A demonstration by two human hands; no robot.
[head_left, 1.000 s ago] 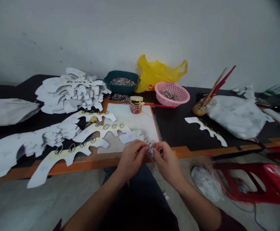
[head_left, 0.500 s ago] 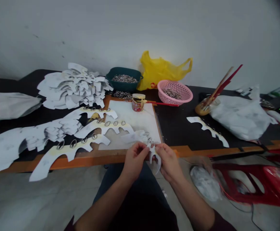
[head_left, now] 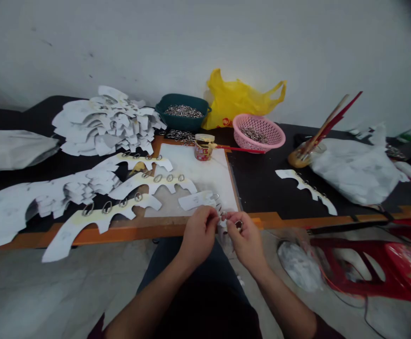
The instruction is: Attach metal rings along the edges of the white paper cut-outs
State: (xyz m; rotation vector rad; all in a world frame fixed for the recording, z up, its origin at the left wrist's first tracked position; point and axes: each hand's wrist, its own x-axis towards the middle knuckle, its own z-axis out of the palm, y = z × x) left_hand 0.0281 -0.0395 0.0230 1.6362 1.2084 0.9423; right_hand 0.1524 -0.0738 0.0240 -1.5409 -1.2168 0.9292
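At the table's front edge, my left hand (head_left: 201, 234) pinches a white cut-out strip (head_left: 194, 201) with metal rings along it. My right hand (head_left: 245, 238) is closed on the same strip just to the right, thumb and fingers pressed together. One metal ring (head_left: 224, 215) stands up between my hands, and another ring (head_left: 239, 225) shows at my right index finger. Fingers hide much of the strip's middle. To the left lie similar strips with oval rings along a yellowish band, the nearest ringed strip (head_left: 73, 229) jutting over the edge.
Behind are a glue-smeared tub (head_left: 204, 151) with a red-handled brush, a green basket (head_left: 180, 123) and a pink basket (head_left: 238, 137) of rings, and a yellow bag (head_left: 233, 96). White cut-outs (head_left: 81, 127) pile at left. A brush jar (head_left: 299, 159) and red stool (head_left: 350, 278) are right.
The strip's right end, which hung curved below my hands, is now mostly covered by my right fingers. A ring has come into view at my right index finger. My left hand has rolled inward.
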